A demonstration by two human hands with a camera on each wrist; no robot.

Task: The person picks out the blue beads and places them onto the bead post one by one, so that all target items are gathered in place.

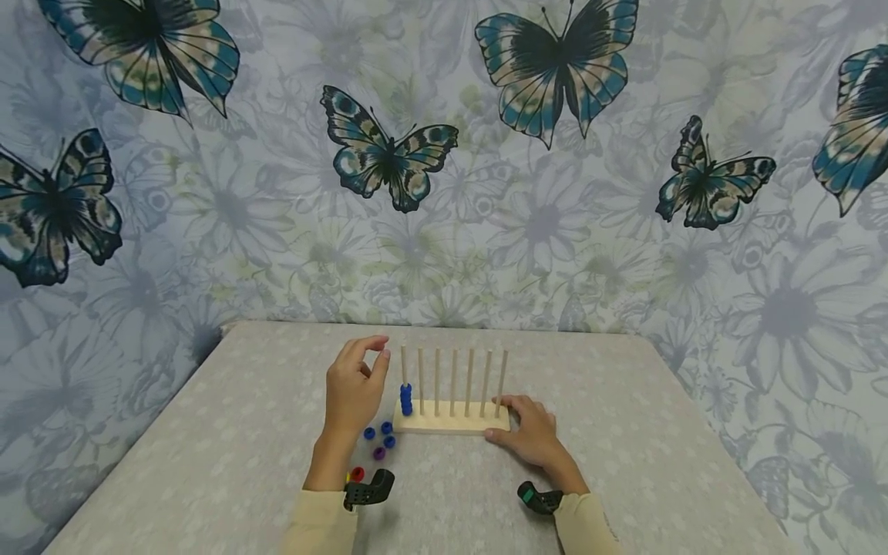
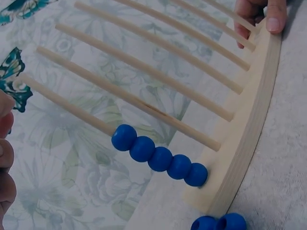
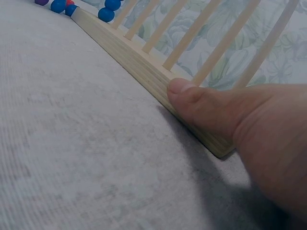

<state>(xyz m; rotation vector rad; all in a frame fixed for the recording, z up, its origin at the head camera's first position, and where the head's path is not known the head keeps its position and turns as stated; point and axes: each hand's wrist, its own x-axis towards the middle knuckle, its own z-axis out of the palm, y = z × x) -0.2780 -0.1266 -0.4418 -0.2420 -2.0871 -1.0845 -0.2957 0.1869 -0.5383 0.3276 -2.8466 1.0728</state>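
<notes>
A wooden peg stand (image 1: 451, 424) has several upright pegs in a row along its flat base. Several blue beads (image 2: 160, 159) are stacked on the leftmost peg, down at the base; the other pegs are bare. My left hand (image 1: 355, 389) is raised just left of that peg's top, index finger bent towards the thumb with a gap between the tips. No bead shows between them. At the stand's right end, my right hand (image 1: 530, 432) grips the base, thumb (image 3: 192, 98) on the front edge and fingers behind.
Loose blue beads (image 1: 386, 427) and a purple bead (image 1: 379, 453) lie on the table (image 1: 652, 462) by the stand's left end. A red bead (image 1: 357, 473) lies nearer, beside the left wrist, with a bit of yellow next to it. Behind the table rises a butterfly-patterned wall (image 1: 555, 254).
</notes>
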